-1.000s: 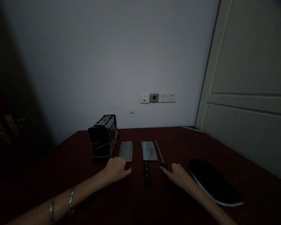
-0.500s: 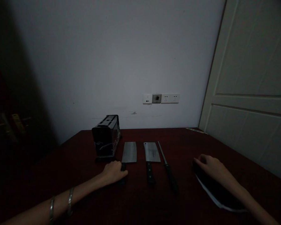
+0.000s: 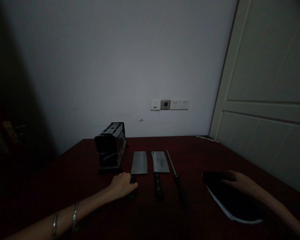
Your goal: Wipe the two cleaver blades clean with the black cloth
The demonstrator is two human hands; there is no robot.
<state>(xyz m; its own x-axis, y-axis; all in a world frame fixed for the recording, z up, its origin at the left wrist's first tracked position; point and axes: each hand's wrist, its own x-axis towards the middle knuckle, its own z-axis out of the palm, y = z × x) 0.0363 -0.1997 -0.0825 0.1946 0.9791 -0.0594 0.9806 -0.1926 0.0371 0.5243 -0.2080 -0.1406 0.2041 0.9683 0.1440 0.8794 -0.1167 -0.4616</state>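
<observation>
Left cleaver [image 3: 139, 162]: flat on the table [image 3: 190, 156]; handle within the left hand [image 3: 122, 185], fingers and thumb gripping it; blade just beyond the fingers, pointing toward the wall [image 3: 140, 60].

Dark pad [image 3: 222, 191]: pale-edged, on the table under the right hand [image 3: 238, 181]; fingers over its far part, cannot tell whether they pinch or merely rest.

Right cleaver [image 3: 161, 162]: flat, to the right of the left fingers, apart from them; black riveted handle on the near side.

Steel rod [image 3: 171, 163]: just right of that cleaver, well left of the right fingers; black handle nearer the person.

Slotted box [image 3: 107, 153]: upright, beyond and left of the left fingers.

Bangles [image 3: 75, 215]: two, on the left forearm, behind the fingers.

Sockets [image 3: 179, 104]: on the wall, well beyond both hands' fingers.
</observation>
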